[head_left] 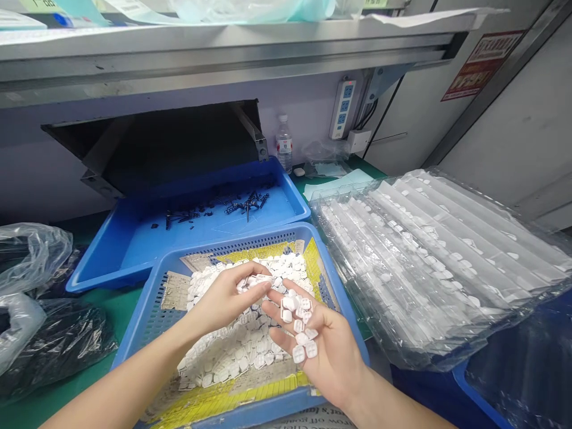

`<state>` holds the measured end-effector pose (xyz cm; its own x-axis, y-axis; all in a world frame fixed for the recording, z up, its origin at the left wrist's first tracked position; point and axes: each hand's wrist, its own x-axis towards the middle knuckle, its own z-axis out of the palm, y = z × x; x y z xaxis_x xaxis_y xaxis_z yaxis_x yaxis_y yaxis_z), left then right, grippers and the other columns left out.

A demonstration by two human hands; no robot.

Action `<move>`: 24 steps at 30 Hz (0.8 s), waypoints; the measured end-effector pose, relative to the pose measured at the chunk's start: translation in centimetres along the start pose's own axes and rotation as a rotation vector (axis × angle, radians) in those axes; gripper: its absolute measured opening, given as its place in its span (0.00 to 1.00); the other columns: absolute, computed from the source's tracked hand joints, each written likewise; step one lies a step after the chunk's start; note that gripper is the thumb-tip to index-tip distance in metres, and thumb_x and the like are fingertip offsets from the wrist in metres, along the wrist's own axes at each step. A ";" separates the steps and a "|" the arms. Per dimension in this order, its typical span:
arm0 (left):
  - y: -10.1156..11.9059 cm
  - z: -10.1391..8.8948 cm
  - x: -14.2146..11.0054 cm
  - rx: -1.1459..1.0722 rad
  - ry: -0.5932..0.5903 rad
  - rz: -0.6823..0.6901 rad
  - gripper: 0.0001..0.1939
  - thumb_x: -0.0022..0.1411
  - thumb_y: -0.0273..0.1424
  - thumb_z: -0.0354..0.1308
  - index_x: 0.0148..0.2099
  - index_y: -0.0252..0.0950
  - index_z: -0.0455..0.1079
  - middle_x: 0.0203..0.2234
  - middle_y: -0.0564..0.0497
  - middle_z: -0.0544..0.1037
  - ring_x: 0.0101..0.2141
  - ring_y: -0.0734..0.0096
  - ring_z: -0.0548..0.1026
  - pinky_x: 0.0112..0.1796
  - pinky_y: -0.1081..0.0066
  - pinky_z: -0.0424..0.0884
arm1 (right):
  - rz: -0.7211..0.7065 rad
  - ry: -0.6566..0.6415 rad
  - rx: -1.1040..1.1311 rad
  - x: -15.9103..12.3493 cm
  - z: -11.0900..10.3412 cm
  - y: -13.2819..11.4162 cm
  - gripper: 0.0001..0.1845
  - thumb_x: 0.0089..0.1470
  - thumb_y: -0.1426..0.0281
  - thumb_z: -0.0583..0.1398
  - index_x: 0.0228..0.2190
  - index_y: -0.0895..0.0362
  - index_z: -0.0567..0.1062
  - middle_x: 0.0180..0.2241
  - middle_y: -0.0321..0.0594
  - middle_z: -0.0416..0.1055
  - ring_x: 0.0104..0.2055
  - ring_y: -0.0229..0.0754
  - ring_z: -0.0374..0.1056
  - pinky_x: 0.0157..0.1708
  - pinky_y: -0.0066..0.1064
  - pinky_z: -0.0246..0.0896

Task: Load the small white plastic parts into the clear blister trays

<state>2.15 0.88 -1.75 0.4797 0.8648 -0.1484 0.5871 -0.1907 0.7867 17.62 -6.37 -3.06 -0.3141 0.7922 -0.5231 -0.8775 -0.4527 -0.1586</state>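
Observation:
Over a blue basket (pixel 154 313) full of small white plastic pieces (pixel 208 354), both my hands work close together. My right hand (pixel 335 351) is turned palm up and cups several white square pieces (pixel 298 326) on its palm and fingers. The fingers of my left hand (pixel 227 295) curl round, with the thumb towards the right fingertips; white pieces show between its thumb and fingers. Part of the pile is hidden behind the hands. Yellow and beige tape lines the inside of the basket.
Behind the basket lies a blue tray (pixel 134 241) with small black parts. Stacked clear trays (pixel 357 262) holding white pieces stand at right, plastic bags (pixel 67 345) at left. A water bottle (pixel 284 146) and a power strip (pixel 343 110) are at the back, under a metal-edged shelf (pixel 223 59).

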 end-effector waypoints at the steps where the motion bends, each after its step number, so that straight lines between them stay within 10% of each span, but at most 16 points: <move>1: 0.0 0.0 0.0 0.001 0.000 -0.003 0.11 0.57 0.40 0.48 0.36 0.40 0.65 0.33 0.53 0.71 0.35 0.67 0.68 0.36 0.71 0.66 | 0.005 0.002 0.011 0.0 0.0 0.0 0.35 0.39 0.80 0.51 0.53 0.65 0.53 0.44 0.54 0.68 0.42 0.49 0.67 0.34 0.38 0.66; 8: -0.2 -0.1 0.0 0.006 0.012 -0.015 0.11 0.57 0.41 0.49 0.36 0.40 0.65 0.34 0.53 0.71 0.36 0.66 0.68 0.35 0.72 0.66 | 0.028 0.022 -0.001 0.2 0.1 0.0 0.26 0.49 0.69 0.54 0.50 0.61 0.59 0.44 0.51 0.68 0.39 0.46 0.69 0.32 0.37 0.67; 24: -0.2 -0.3 0.3 0.010 0.020 -0.019 0.08 0.58 0.39 0.49 0.36 0.42 0.65 0.34 0.56 0.71 0.36 0.70 0.68 0.36 0.74 0.64 | 0.057 0.052 -0.073 0.0 0.1 0.0 0.27 0.45 0.78 0.50 0.50 0.59 0.60 0.43 0.47 0.69 0.33 0.44 0.71 0.19 0.25 0.64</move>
<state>2.00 1.33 -1.85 0.4556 0.8773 -0.1510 0.6027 -0.1791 0.7776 17.61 -6.33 -2.95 -0.3416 0.7430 -0.5756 -0.8294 -0.5263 -0.1871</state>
